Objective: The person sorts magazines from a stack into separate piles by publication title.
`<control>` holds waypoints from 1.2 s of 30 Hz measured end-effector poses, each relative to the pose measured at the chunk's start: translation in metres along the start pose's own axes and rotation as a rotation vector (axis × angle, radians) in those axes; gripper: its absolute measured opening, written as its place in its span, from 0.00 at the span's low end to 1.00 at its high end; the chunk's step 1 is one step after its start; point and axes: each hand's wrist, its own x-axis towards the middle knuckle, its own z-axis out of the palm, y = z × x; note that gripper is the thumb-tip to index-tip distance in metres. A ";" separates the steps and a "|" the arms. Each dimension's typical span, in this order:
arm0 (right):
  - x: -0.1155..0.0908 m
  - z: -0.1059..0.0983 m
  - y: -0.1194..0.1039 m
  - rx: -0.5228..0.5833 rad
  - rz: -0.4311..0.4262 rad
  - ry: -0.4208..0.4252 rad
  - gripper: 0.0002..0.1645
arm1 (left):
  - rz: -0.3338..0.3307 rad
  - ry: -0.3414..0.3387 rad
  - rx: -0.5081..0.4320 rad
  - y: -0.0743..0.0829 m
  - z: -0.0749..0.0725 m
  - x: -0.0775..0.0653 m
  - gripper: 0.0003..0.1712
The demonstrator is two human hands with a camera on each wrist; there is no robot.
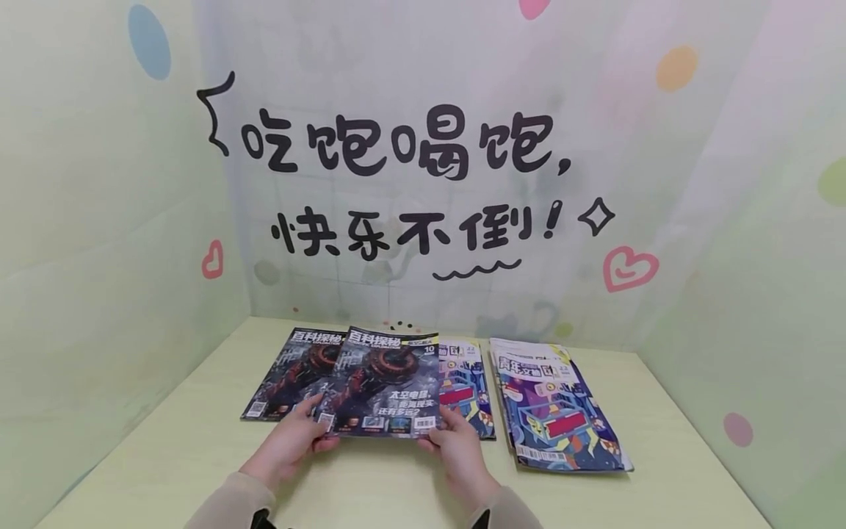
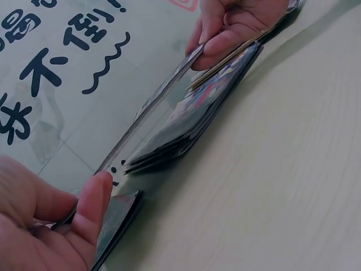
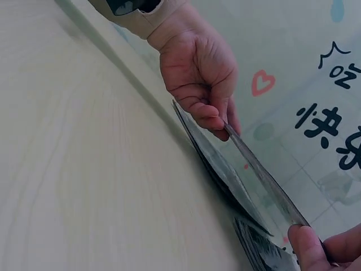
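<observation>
Both hands hold one dark magazine (image 1: 383, 386) with a red ring on its cover, lifted above the table. My left hand (image 1: 295, 441) pinches its lower left corner and my right hand (image 1: 463, 450) pinches its lower right corner. In the left wrist view the magazine (image 2: 149, 110) shows edge-on, with a gap between it and the stack below. A matching dark magazine (image 1: 280, 378) lies on the table at the left, partly covered in the head view. Behind the held one, a colourful magazine stack (image 1: 472, 389) shows its right part.
Another stack of colourful magazines (image 1: 562, 426) lies at the right, its edges uneven. The pale table (image 1: 370, 492) is enclosed by a back wall (image 1: 423, 301) with black lettering and by side walls on the left and right.
</observation>
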 end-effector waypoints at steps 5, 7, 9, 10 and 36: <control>0.010 0.026 0.000 -0.038 0.016 -0.037 0.35 | -0.008 0.010 0.062 0.003 -0.030 0.002 0.39; 0.013 0.037 -0.001 -0.050 0.021 -0.039 0.35 | -0.019 0.005 0.083 0.004 -0.042 0.003 0.39; 0.016 0.048 -0.001 -0.052 0.012 -0.050 0.36 | -0.036 0.008 0.092 0.004 -0.052 0.004 0.39; 0.017 0.053 -0.002 -0.057 0.008 -0.053 0.36 | -0.043 0.008 0.093 0.004 -0.057 0.005 0.39; 0.028 0.110 0.029 -0.066 0.092 0.047 0.29 | -0.078 0.144 0.263 0.002 -0.115 0.010 0.30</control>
